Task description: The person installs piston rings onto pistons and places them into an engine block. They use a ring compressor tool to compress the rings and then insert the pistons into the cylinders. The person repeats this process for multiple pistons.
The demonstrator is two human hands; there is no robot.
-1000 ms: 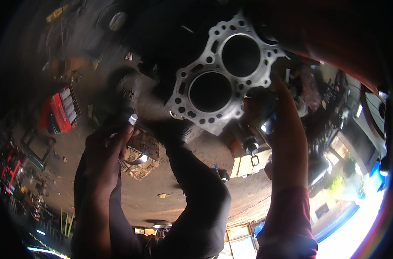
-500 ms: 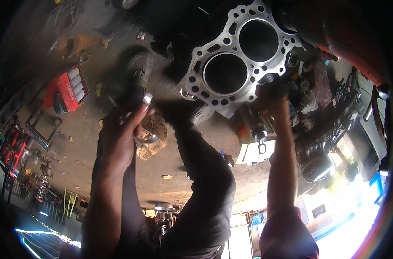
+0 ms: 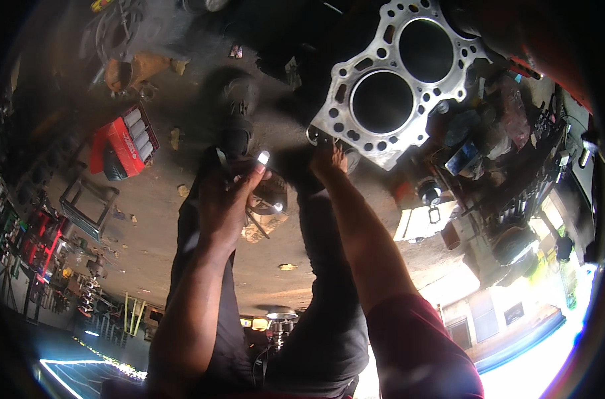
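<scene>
Thin curved metal pieces, like bearing shells, are gripped in my left hand; one catches the light at the thumb and another curved piece sticks out below the fingers. A large engine block with a machined silver face and two round cylinder bores stands at the upper right. My right hand reaches to the near left corner of that block. Its fingertips sit in shadow by a shiny ring-shaped edge, and what they touch cannot be made out.
On the dirt-stained floor at left lie a red box of white cylinders and a dark metal frame. A piece of printed cardboard lies between my legs. Tools and parts crowd the right side; a red machine part stands beyond.
My right hand has moved left from the block's near right side to its near left corner. The view has shifted, so the block appears further right. My left hand keeps its grip.
</scene>
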